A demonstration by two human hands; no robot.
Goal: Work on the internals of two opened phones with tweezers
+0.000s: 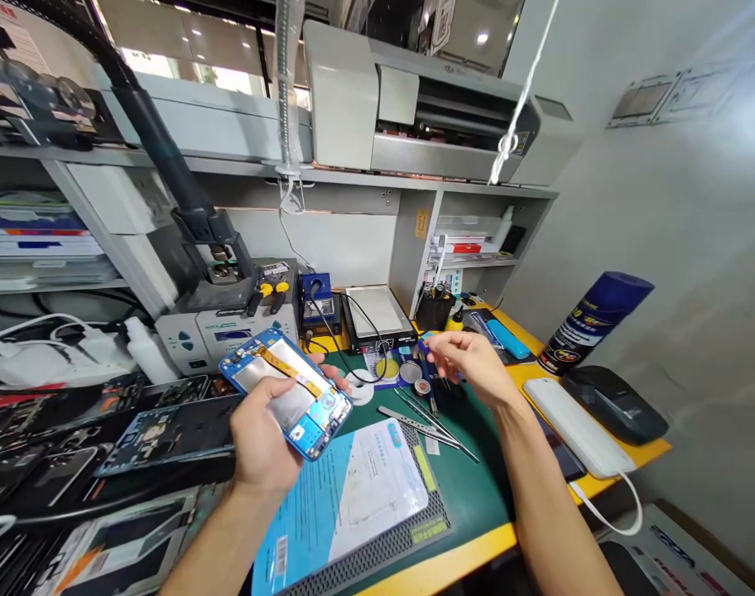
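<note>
My left hand [262,434] grips an opened phone body [284,391] above the mat, thumb across its inner side. The phone has a blue frame, a silvery middle and an orange flex cable. My right hand [468,360] is over the back right of the green mat, beside upright and lying tools. Its fingers are curled together in a pinch near a small blue item; what they hold, if anything, is too small to make out. Below them lies a slim dark screwdriver-like tool [432,399]. Tweezers [436,430] rest on the mat in front.
A blue and white packet [353,488] lies on a dark grey perforated pad [377,563]. Phone parts [166,434] crowd the left side. A soldering station [320,302] stands behind. To the right are a spray can [592,323] and a white power bank [579,426].
</note>
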